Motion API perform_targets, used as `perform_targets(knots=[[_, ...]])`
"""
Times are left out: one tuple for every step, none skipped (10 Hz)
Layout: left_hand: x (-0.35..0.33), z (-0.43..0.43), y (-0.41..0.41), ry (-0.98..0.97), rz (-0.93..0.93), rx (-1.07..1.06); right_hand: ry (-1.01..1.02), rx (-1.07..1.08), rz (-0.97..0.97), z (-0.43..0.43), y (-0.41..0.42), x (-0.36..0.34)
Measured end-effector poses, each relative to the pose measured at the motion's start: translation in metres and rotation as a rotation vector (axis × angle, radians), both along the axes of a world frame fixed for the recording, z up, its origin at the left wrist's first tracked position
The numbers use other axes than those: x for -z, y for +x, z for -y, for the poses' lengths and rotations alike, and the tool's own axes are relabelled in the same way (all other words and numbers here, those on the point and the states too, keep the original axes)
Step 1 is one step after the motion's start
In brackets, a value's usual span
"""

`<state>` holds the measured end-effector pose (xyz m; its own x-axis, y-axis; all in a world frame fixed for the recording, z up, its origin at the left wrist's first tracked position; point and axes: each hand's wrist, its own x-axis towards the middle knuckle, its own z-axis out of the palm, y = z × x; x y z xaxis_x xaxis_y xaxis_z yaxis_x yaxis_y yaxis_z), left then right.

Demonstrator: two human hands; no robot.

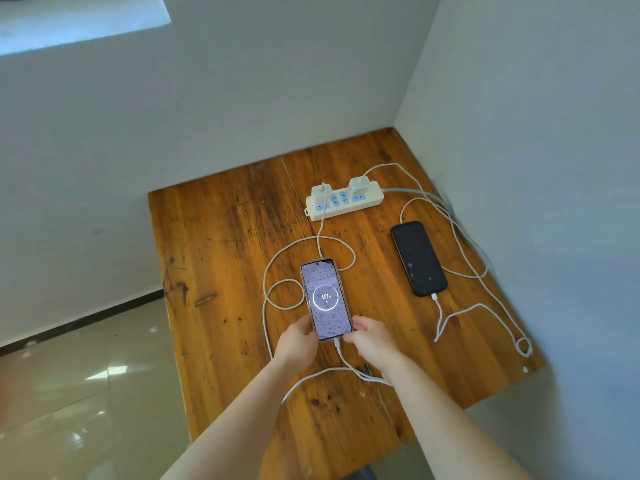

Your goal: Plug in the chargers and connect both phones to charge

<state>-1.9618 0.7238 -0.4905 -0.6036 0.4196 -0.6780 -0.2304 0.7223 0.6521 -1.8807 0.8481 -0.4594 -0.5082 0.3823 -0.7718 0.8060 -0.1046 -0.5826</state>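
Note:
A lit phone (325, 296) lies mid-table, its screen showing a ring with 97. My left hand (298, 341) grips its lower left edge. My right hand (370, 339) holds its lower right corner beside the white cable plug (337, 346) in its bottom port. That cable loops to the left charger (320, 194) in the white power strip (346, 202). A dark phone (418, 258) lies to the right, screen off, with a white plug (435, 298) in its bottom end. Its long cable (485, 306) runs to the right charger (358, 187).
The wooden table (225, 254) stands in a corner, with grey walls behind and close on the right. The power strip's grey lead (415, 192) goes off to the right wall. Tiled floor (69, 393) lies past the table's left edge. Cable loops cover much of the tabletop.

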Motion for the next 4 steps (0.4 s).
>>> perform_targets(knots=[[-0.002, 0.018, 0.009, -0.158, -0.245, 0.229, 0.080, -0.026, -0.059, -0.004, 0.001, -0.030], [-0.005, 0.046, 0.022, -0.290, -0.316, 0.373, 0.158, -0.008, -0.201, -0.007, 0.016, -0.084], [-0.003, 0.080, 0.042, -0.401, -0.305, 0.476, 0.303, 0.036, -0.447, -0.011, 0.041, -0.159], [0.003, 0.103, 0.057, -0.442, -0.306, 0.559, 0.401, 0.064, -0.839, -0.022, 0.068, -0.236]])
